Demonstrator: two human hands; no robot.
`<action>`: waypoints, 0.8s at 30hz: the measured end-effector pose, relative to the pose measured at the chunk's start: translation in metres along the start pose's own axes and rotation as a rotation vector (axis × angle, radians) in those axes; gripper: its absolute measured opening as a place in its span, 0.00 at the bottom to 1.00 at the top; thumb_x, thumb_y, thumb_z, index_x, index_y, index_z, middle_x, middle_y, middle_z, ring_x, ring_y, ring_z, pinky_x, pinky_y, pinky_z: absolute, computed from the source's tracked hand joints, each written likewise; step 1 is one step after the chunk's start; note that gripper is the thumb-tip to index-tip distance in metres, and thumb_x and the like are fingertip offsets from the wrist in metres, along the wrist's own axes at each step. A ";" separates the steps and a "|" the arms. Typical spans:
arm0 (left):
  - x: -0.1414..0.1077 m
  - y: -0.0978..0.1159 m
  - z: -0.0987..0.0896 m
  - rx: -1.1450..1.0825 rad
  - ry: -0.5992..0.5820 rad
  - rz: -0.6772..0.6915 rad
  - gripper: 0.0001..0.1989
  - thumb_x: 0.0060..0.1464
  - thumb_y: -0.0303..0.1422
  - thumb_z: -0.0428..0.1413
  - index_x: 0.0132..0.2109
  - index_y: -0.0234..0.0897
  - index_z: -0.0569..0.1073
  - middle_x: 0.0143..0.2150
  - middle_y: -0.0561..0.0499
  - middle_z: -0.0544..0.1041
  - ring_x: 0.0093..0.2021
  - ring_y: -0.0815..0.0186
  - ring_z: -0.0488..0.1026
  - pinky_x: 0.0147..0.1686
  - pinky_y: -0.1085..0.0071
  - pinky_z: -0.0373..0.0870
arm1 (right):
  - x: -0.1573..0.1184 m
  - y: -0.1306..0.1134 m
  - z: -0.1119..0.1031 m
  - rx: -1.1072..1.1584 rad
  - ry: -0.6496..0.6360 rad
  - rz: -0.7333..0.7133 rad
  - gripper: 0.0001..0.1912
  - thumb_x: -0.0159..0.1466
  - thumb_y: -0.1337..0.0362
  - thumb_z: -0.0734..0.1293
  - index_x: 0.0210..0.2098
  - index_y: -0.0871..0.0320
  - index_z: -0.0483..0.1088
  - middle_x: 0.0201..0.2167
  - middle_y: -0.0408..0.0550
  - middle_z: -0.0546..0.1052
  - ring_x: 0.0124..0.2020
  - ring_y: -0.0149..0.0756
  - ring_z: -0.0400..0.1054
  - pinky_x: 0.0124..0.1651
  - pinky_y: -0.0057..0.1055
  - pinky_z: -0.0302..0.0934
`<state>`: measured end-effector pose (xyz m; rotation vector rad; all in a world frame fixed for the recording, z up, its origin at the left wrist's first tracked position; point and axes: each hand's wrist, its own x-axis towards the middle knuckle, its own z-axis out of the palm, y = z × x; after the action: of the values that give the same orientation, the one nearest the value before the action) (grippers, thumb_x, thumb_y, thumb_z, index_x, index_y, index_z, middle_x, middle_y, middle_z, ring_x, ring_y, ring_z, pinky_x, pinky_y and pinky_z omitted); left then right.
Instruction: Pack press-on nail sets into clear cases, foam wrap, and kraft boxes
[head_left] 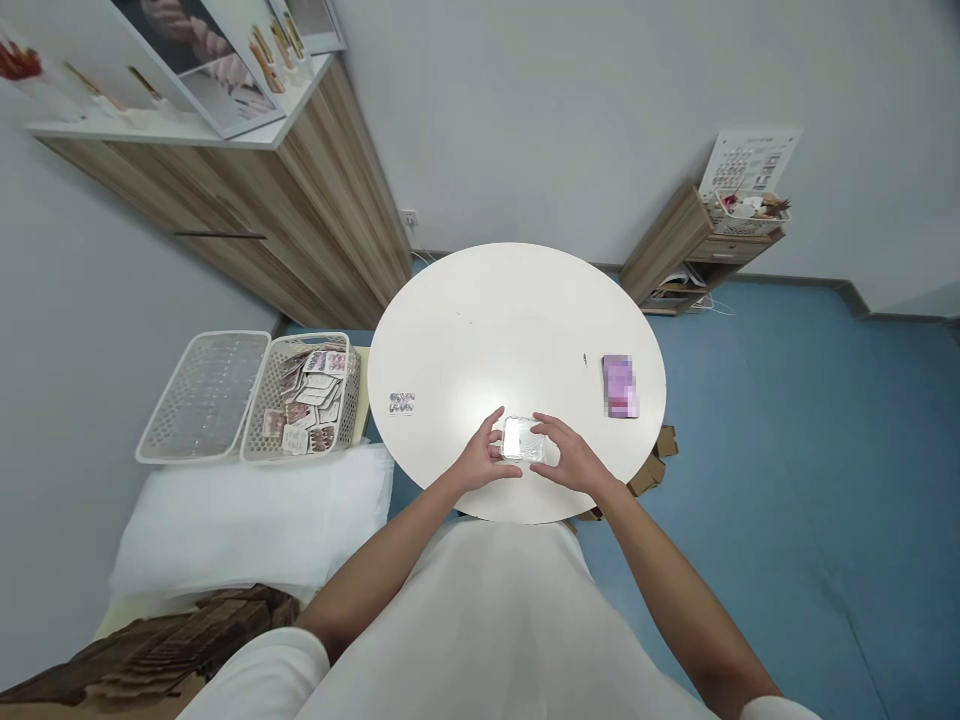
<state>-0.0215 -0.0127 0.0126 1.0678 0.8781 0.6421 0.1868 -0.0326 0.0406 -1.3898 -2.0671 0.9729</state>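
Observation:
A small rectangular pack in shiny clear plastic (pixel 523 440) is between my hands near the front edge of the white round table (pixel 480 300). My left hand (pixel 484 458) has its curled fingers on the pack's left side, the index finger stretched away and the thumb along the lower edge. From the right, my right hand (pixel 566 455) grips the other end, fingers over the top and thumb below. Glare hides what is inside. Left of my hands lies a sheet of round silvery pieces (pixel 402 403). A purple packet (pixel 620 386) lies on the right.
A white basket (pixel 350 400) of printed cards stands left of the table, its clear lid (pixel 202 400) beside it. White wrapping sheets (pixel 255 520) and stacked brown cardboard (pixel 187 650) are nearer. A small dark item (pixel 585 360) lies by the packet. Wooden cabinets (pixel 337 190) stand behind.

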 end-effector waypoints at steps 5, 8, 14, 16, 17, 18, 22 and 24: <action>0.003 0.003 -0.003 0.180 -0.031 0.048 0.44 0.35 0.31 0.65 0.59 0.46 0.54 0.43 0.50 0.66 0.33 0.71 0.70 0.39 0.64 0.69 | -0.006 0.002 -0.006 0.037 0.042 -0.004 0.25 0.50 0.62 0.69 0.47 0.53 0.62 0.56 0.52 0.61 0.57 0.43 0.55 0.53 0.44 0.56; 0.005 0.007 0.000 0.228 -0.036 0.076 0.42 0.36 0.32 0.64 0.59 0.45 0.56 0.42 0.50 0.66 0.32 0.72 0.69 0.39 0.65 0.69 | -0.009 0.001 -0.010 0.105 0.064 0.021 0.24 0.48 0.62 0.70 0.45 0.53 0.63 0.55 0.52 0.62 0.56 0.44 0.57 0.53 0.44 0.56; 0.000 0.009 0.008 0.189 -0.031 0.075 0.40 0.37 0.32 0.64 0.58 0.43 0.56 0.41 0.49 0.66 0.33 0.72 0.69 0.37 0.67 0.70 | -0.010 0.000 -0.010 0.360 0.088 0.071 0.24 0.45 0.61 0.71 0.42 0.54 0.64 0.54 0.53 0.63 0.54 0.43 0.58 0.53 0.42 0.57; -0.003 0.007 0.010 0.170 -0.014 0.078 0.39 0.37 0.31 0.64 0.57 0.43 0.58 0.41 0.49 0.66 0.34 0.70 0.70 0.38 0.66 0.70 | -0.010 0.001 -0.009 0.500 0.080 0.092 0.24 0.45 0.60 0.72 0.42 0.54 0.64 0.52 0.53 0.64 0.54 0.41 0.59 0.53 0.40 0.57; -0.004 0.006 0.011 0.152 -0.008 0.075 0.39 0.37 0.31 0.64 0.57 0.43 0.58 0.40 0.50 0.66 0.35 0.69 0.70 0.39 0.65 0.69 | -0.010 0.001 -0.008 0.565 0.074 0.108 0.25 0.45 0.60 0.72 0.42 0.54 0.64 0.52 0.52 0.65 0.54 0.40 0.59 0.53 0.39 0.57; -0.006 0.005 0.012 0.125 -0.005 0.069 0.38 0.37 0.31 0.64 0.57 0.44 0.58 0.40 0.50 0.66 0.35 0.69 0.71 0.39 0.64 0.69 | -0.009 0.001 -0.009 0.620 0.065 0.130 0.25 0.45 0.59 0.72 0.42 0.53 0.64 0.51 0.52 0.65 0.53 0.39 0.60 0.53 0.39 0.58; -0.011 0.004 0.013 0.014 -0.018 0.035 0.35 0.43 0.32 0.61 0.58 0.45 0.57 0.43 0.48 0.66 0.37 0.68 0.71 0.40 0.63 0.68 | -0.006 0.003 -0.015 0.723 -0.004 0.241 0.23 0.46 0.56 0.72 0.40 0.53 0.64 0.52 0.51 0.65 0.48 0.39 0.64 0.47 0.39 0.61; -0.013 0.003 0.012 0.019 0.001 0.025 0.33 0.44 0.33 0.59 0.58 0.44 0.58 0.42 0.49 0.67 0.36 0.70 0.70 0.41 0.65 0.67 | -0.003 0.004 -0.020 0.742 -0.039 0.274 0.22 0.47 0.54 0.71 0.39 0.54 0.65 0.50 0.52 0.67 0.46 0.40 0.66 0.45 0.39 0.62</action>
<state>-0.0178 -0.0277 0.0217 1.0971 0.8746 0.6564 0.2047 -0.0284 0.0504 -1.2437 -1.3118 1.6664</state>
